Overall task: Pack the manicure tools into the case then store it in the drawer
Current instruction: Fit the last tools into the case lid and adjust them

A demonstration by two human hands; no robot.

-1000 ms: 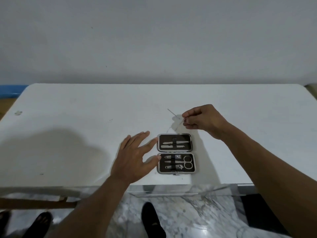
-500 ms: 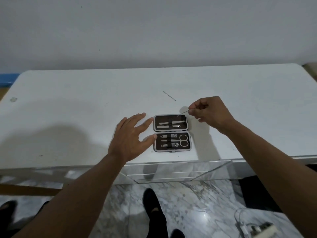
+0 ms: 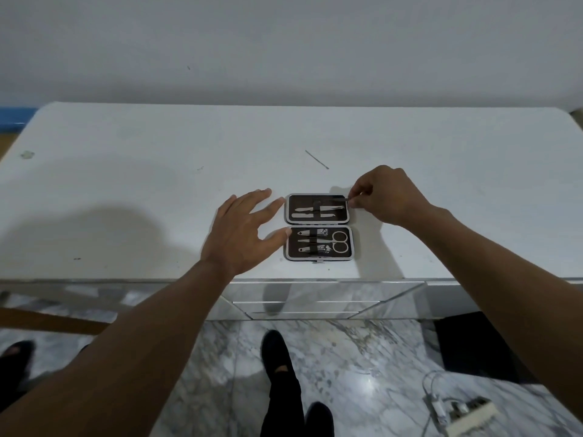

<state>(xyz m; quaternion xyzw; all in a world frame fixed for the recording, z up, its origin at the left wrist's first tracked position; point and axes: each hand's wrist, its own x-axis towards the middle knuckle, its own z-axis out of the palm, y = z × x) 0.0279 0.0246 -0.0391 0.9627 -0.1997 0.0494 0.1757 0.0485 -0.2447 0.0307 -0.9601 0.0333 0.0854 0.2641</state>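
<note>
Down at the floor, dark shoes (image 3: 280, 348) stand on grey marble tile (image 3: 362, 367), and a white power strip (image 3: 467, 414) with its cable lies off to the right. Up from there, the mirrored drawer front (image 3: 309, 299) sits just under the edge of the white table (image 3: 126, 184). On the tabletop near that front edge lies the case (image 3: 318, 227), opened flat, two dark halves one behind the other. The near half carries the scissors (image 3: 339, 241) and clippers (image 3: 318, 247) under their strap. The left hand (image 3: 243, 234) is beside the case on its left, fingers spread wide, holding nothing; the thumb tip meets the near half's left rim and a fingertip reaches toward the far half's corner. The right hand (image 3: 388, 197) is at the far half's right edge, thumb and forefinger pinched together on a thin metal tool (image 3: 337, 199), its slim shaft lying across the top of that half, above the two tools (image 3: 315, 211) already seated there. Whether it has gone under the strap I cannot tell. Farther back, one more thin pick (image 3: 316, 159) lies loose on the table, well apart from the case. Beyond it, a bare pale wall (image 3: 284, 42).
</note>
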